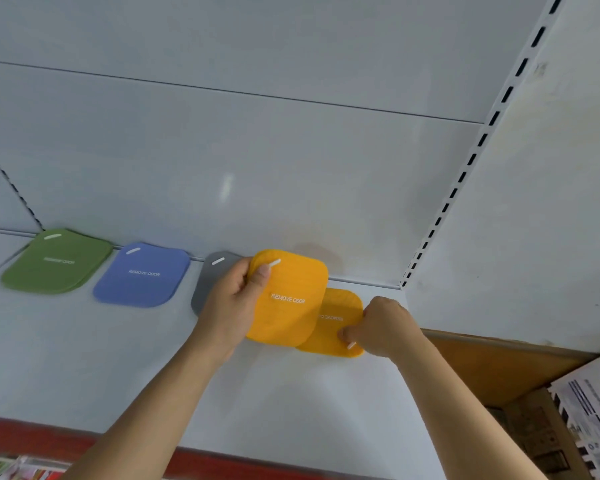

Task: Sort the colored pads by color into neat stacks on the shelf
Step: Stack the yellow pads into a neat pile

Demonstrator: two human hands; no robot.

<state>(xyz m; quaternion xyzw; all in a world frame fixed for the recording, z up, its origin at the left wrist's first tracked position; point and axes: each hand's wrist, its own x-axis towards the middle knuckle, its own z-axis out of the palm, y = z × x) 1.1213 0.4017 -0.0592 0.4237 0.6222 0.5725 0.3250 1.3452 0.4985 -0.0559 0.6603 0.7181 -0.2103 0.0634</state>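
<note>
White shelf (84, 368) with a red front lip carries the work; cartons sit lower right.

My right hand (387, 327) pinches a yellow pad (336, 317) that lies turned around flat on the shelf, fingers clamped at its near edge. My left hand (232, 299) grips the upper yellow pad (291, 296), thumb on its face, fingers curled behind. To stack well, I would rotate the lower pad until tabs and lettering match, then square the edges. Beyond lie the grey pad (208, 282), partly hidden, the blue pad (142, 275) and the green stack (56, 261), ranged along the white back panel (257, 161).
</note>
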